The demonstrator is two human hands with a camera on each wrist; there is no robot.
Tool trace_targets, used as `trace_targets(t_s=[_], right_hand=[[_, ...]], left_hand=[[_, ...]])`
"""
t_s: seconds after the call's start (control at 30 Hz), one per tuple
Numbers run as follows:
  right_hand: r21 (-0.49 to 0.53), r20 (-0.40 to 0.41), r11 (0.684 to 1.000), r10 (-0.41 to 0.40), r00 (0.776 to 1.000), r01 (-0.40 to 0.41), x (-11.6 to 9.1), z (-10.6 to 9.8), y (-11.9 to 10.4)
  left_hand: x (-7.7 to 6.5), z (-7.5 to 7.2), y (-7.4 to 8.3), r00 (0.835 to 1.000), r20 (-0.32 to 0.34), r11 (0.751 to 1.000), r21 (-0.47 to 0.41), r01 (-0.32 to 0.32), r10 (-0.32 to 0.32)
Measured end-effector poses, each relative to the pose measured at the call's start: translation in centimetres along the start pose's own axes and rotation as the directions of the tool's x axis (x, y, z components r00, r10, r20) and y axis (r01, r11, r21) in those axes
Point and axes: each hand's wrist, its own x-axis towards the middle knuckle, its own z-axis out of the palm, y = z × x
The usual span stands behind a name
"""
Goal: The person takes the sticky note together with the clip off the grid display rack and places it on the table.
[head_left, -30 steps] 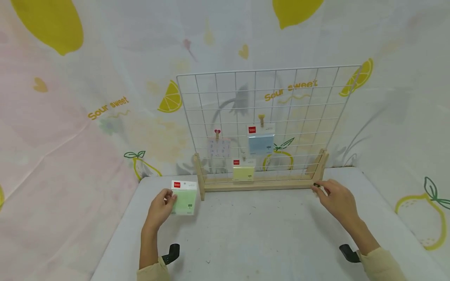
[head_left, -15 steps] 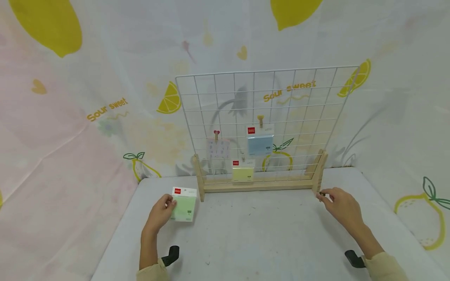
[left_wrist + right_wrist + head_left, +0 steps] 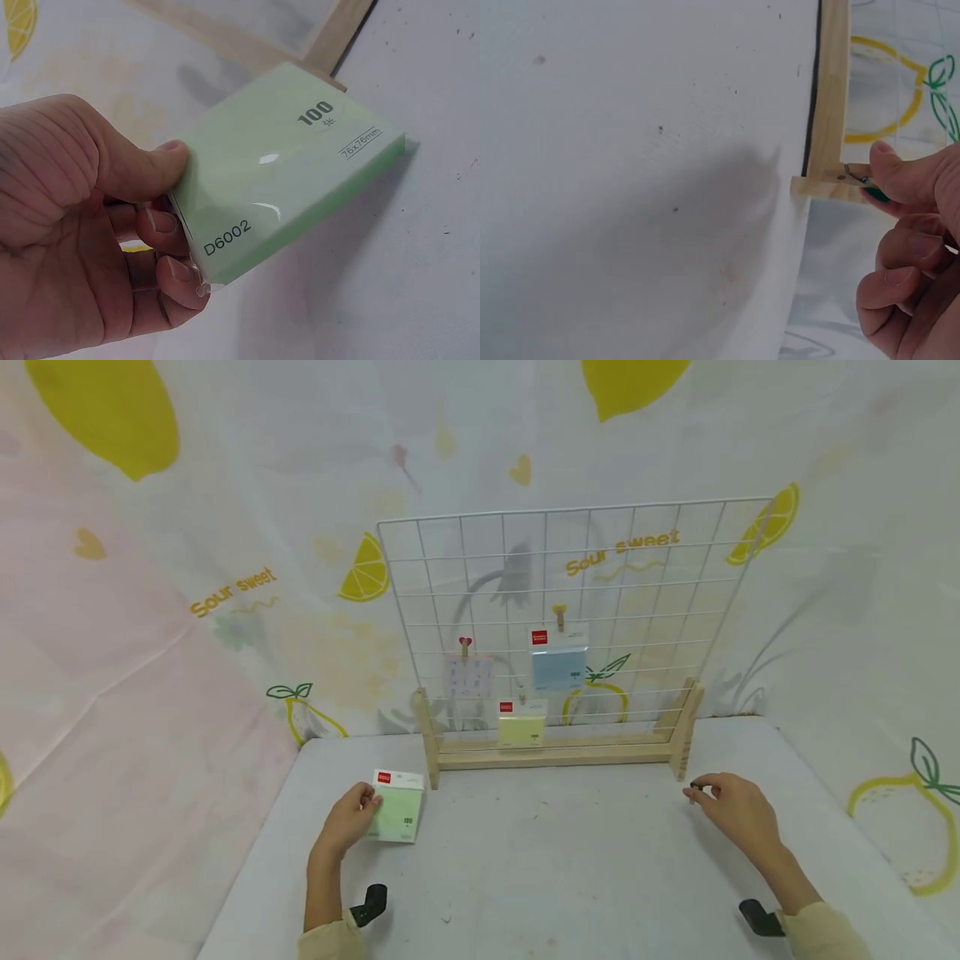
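My left hand (image 3: 348, 817) pinches a pack of pale green sticky notes (image 3: 277, 157) by its left edge, thumb on top and fingers beneath. The pack is in clear plastic with a white header and is tilted above the table, left of the rack. At the right, my right hand (image 3: 738, 810) holds a small wooden clothespin (image 3: 847, 177) with a dark green decoration between thumb and index finger. It is close in front of the rack's right foot (image 3: 681, 760). The other right fingers are curled in the right wrist view.
A white wire grid rack on a wooden base (image 3: 555, 756) stands at the table's back. Clothespins hold a blue sticky-note pack (image 3: 558, 670) and a purple-patterned pack (image 3: 470, 678) on it; a yellow pack (image 3: 521, 732) hangs lower. A lemon-print cloth (image 3: 285, 635) forms the backdrop.
My left hand has lowered with the green pack, which tilts more. My right hand has moved down and slightly right with the clothespin, away from the rack's foot.
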Motion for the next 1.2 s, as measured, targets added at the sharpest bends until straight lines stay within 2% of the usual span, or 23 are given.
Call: trace_targets(t_s=[0.23, 0.47, 0.63, 0.77, 0.9, 1.2], right_hand=[[0.018, 0.040, 0.999, 0.034, 0.999, -0.035, -0.1, 0.2, 0.5], [0.009, 0.028, 0.999, 0.032, 0.999, -0.033, -0.3, 0.9, 1.4], [0.013, 0.022, 0.999, 0.034, 0.999, -0.034, -0.3, 1.3, 1.8], [0.017, 0.038, 0.998, 0.059, 0.998, -0.060, -0.2, 1.3, 1.8], [0.006, 0.047, 0.997, 0.074, 0.996, -0.075, -0.1, 1.0, 1.8], [-0.034, 0.101, 0.991, 0.130, 0.986, -0.127, 0.1, 1.1, 1.8]], left_hand=[[0.3, 0.3, -0.3, 0.999, 0.025, 1.000, 0.013, 0.022, -0.022], [0.6, 0.5, -0.5, 0.998, 0.042, 0.999, -0.009, 0.044, -0.043], [0.8, 0.5, -0.8, 0.996, 0.041, 0.996, 0.058, 0.071, -0.074], [0.9, 0.5, -0.8, 0.997, 0.030, 0.990, 0.125, 0.062, -0.066], [1.0, 0.5, -0.8, 0.997, 0.026, 0.986, 0.152, 0.063, -0.067], [0.8, 0.8, -1.5, 0.992, 0.015, 0.975, 0.190, 0.118, -0.123]])
